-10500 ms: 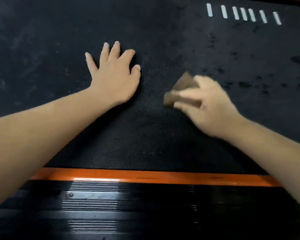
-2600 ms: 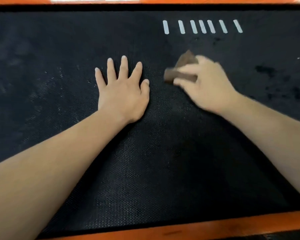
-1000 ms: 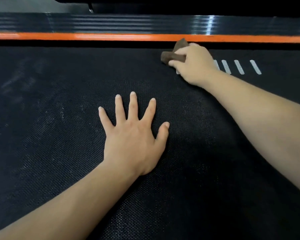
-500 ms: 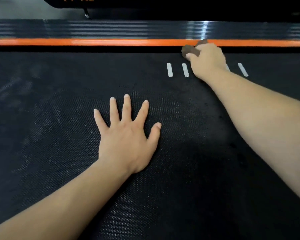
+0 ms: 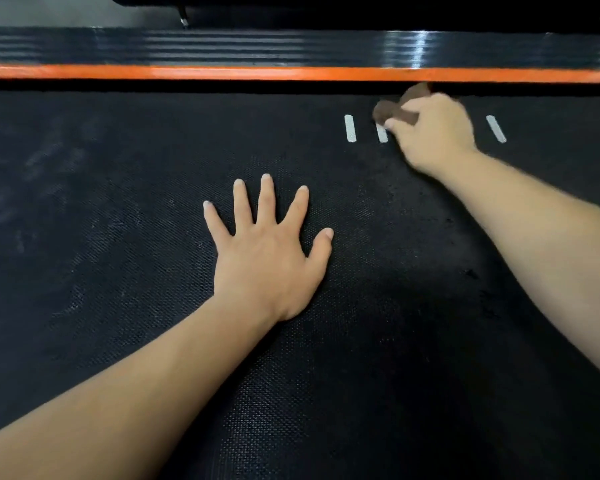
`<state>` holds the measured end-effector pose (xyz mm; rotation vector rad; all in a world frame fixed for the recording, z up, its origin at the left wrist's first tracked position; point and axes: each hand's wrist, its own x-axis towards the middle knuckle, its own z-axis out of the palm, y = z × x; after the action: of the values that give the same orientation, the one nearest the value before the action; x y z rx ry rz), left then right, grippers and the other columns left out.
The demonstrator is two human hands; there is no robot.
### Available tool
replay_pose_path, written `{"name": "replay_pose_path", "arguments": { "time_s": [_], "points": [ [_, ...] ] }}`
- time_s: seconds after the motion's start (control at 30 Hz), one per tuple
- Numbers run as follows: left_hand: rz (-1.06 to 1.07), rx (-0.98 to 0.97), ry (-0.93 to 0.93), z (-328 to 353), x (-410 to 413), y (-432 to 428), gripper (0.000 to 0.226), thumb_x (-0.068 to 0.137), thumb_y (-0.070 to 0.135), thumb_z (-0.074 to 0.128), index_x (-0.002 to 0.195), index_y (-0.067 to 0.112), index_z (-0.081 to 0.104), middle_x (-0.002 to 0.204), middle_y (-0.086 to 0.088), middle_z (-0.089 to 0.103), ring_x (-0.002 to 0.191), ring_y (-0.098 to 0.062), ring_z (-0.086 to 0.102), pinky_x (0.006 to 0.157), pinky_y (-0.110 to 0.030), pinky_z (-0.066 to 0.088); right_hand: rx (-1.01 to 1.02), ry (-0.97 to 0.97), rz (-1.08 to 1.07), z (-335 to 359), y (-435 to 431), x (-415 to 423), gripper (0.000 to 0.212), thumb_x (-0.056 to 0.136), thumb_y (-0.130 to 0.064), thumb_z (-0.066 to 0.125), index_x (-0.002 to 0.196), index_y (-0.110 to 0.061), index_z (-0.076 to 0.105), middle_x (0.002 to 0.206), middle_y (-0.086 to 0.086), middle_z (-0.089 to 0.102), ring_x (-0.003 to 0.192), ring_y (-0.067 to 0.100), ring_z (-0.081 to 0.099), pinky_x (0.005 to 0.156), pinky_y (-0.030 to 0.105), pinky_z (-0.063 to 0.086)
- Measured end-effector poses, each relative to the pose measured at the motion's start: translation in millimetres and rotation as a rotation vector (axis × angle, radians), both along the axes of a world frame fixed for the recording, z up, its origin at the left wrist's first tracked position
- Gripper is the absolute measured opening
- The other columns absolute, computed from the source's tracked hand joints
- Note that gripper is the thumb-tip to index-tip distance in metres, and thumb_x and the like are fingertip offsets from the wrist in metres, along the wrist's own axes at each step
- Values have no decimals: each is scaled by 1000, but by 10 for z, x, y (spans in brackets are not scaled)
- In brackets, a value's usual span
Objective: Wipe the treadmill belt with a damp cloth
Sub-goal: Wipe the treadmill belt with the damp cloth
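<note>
The black textured treadmill belt (image 5: 125,306) fills most of the view, with pale smudges on its left part. My left hand (image 5: 269,252) lies flat on the belt near the middle, fingers spread. My right hand (image 5: 433,133) is at the far side of the belt and grips a small brown cloth (image 5: 392,110), pressing it on the belt over the row of white marks (image 5: 350,128). The hand covers most of those marks and much of the cloth.
An orange stripe (image 5: 222,71) runs along the far edge of the belt, with a ribbed black side rail (image 5: 222,46) behind it. A dark machine part and pale floor (image 5: 42,10) show at the top. Dark specks (image 5: 489,306) dot the belt at the right.
Over the last second my right hand slid the cloth rightward along the far edge, then back a little toward me onto the white marks. My left hand stays flat in place.
</note>
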<state>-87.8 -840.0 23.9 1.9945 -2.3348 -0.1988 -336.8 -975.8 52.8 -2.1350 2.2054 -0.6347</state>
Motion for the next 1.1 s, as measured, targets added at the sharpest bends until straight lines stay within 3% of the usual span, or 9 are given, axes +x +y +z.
{"name": "replay_pose_path", "arguments": {
  "time_s": [0.13, 0.27, 0.33, 0.47, 0.53, 0.73, 0.93, 1.0, 1.1],
  "points": [
    [4, -3, -6, -9, 19, -11, 75, 95, 76, 6, 162, 43, 5, 173, -7, -2, 157, -37, -11, 120, -70, -5, 29, 30, 312, -77, 609, 111, 25, 93, -46, 63, 105, -28, 76, 108, 8, 63, 98, 30, 58, 88, 41, 47],
    [0, 10, -3, 5, 7, -1, 75, 95, 76, 6, 162, 42, 5, 173, -7, -2, 158, -37, -11, 120, -70, -6, -28, -5, -62, 51, 158, -192, 33, 92, -48, 60, 95, -19, 75, 102, 14, 67, 100, 37, 62, 78, 37, 46],
    [0, 13, -6, 9, 3, -1, 75, 96, 75, 6, 162, 42, 5, 173, -7, -3, 158, -37, -12, 120, -70, -6, -36, -6, -107, 35, 192, -166, 31, 91, -47, 59, 94, -20, 75, 104, 13, 66, 102, 38, 61, 80, 38, 46],
    [-1, 6, -12, 8, -1, -3, 75, 96, 75, 6, 163, 42, 5, 173, -7, -2, 158, -37, -11, 120, -70, -7, 28, -79, 224, -76, 904, 155, 25, 91, -49, 61, 106, -35, 75, 111, 7, 64, 101, 30, 59, 90, 41, 47],
    [1, 5, -10, 4, 2, 1, 74, 96, 75, 7, 163, 42, 5, 173, -7, -3, 158, -37, -12, 120, -70, -7, 37, 2, 340, -39, 993, 111, 25, 93, -47, 62, 108, -32, 75, 109, 8, 64, 99, 30, 59, 91, 43, 47],
    [2, 11, -15, 6, 1, -4, 75, 96, 76, 8, 163, 42, 5, 173, -6, -3, 158, -36, -11, 120, -69, -8, -35, -7, -76, 50, 497, -265, 29, 93, -50, 60, 101, -26, 75, 107, 11, 64, 103, 37, 59, 95, 41, 46],
    [7, -11, -15, -24, 2, -7, 76, 95, 76, 8, 163, 42, 8, 173, -7, 0, 158, -37, -9, 120, -70, -5, 58, -33, 322, -30, 1436, 82, 24, 95, -45, 62, 111, -33, 75, 106, 5, 64, 93, 27, 59, 89, 44, 46],
    [6, -4, -17, -23, -2, -6, 75, 95, 76, 9, 163, 42, 9, 173, -7, 0, 158, -37, -9, 120, -70, -5, 14, 60, 187, 12, 1178, -71, 30, 94, -51, 57, 106, -29, 75, 105, 11, 64, 95, 36, 59, 89, 47, 48],
    [9, -3, -14, -18, 2, 2, 75, 96, 75, 10, 163, 42, 9, 173, -7, 0, 158, -36, -9, 120, -69, -6, -6, 3, -75, 37, 950, -208, 30, 94, -51, 58, 103, -28, 74, 107, 14, 63, 99, 41, 60, 89, 45, 48]
  ]
}}
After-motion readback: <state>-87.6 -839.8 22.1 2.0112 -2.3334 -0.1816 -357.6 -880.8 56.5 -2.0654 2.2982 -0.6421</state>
